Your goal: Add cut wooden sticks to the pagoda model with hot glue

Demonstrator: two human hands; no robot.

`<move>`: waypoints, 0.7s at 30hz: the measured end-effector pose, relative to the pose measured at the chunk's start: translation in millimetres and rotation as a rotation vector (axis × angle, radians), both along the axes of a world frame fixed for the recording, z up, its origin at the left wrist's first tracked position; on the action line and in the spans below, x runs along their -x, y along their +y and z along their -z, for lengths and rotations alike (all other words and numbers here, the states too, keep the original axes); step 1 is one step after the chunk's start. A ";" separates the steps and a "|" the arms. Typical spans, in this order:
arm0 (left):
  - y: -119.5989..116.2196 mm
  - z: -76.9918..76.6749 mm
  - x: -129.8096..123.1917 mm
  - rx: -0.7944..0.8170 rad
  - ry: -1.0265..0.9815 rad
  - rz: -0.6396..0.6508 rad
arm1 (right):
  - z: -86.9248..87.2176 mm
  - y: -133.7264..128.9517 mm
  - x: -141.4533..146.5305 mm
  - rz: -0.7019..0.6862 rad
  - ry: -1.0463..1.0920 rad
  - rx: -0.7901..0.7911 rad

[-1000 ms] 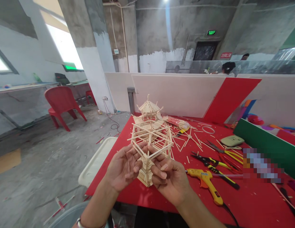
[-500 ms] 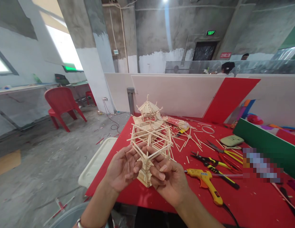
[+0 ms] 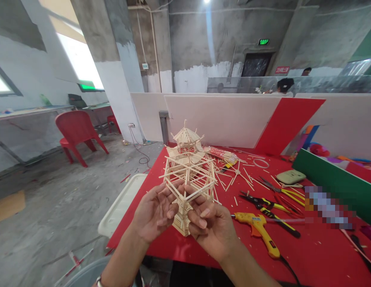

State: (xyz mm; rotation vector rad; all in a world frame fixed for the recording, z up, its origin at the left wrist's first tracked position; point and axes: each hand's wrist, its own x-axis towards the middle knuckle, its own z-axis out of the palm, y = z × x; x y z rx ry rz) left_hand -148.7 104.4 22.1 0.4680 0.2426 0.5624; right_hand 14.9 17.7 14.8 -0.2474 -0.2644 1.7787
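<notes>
A pagoda model of pale thin wooden sticks (image 3: 188,136) stands on the red table, with a peaked, ribbed roof at the back. Closer to me is an open hexagonal stick frame (image 3: 200,193), and a slatted lower section (image 3: 182,223) shows beneath my fingers. My left hand (image 3: 157,209) curls at the frame's near left side, fingertips against the sticks. At the near right side my right hand (image 3: 214,223) pinches the frame by its front corner. My fingers partly hide the joint there. Whether the frame is fixed to the part below, I cannot tell.
On the right of the red table (image 3: 221,247) lie a yellow glue gun (image 3: 257,227), pliers (image 3: 285,191), black-and-yellow cutters (image 3: 267,207) and a utility knife (image 3: 230,164). Loose sticks (image 3: 237,173) are scattered behind. A green board (image 3: 332,175) edges the right; a white partition (image 3: 218,119) stands behind.
</notes>
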 end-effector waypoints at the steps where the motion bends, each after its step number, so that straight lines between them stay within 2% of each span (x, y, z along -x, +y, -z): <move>1: 0.2 0.1 0.0 -0.001 -0.003 0.002 | 0.2 0.1 -0.1 0.001 0.000 0.002; 21: -0.3 -3.7 -0.5 0.015 -0.004 0.003 | -1.2 -0.5 -0.5 -0.001 -0.020 0.020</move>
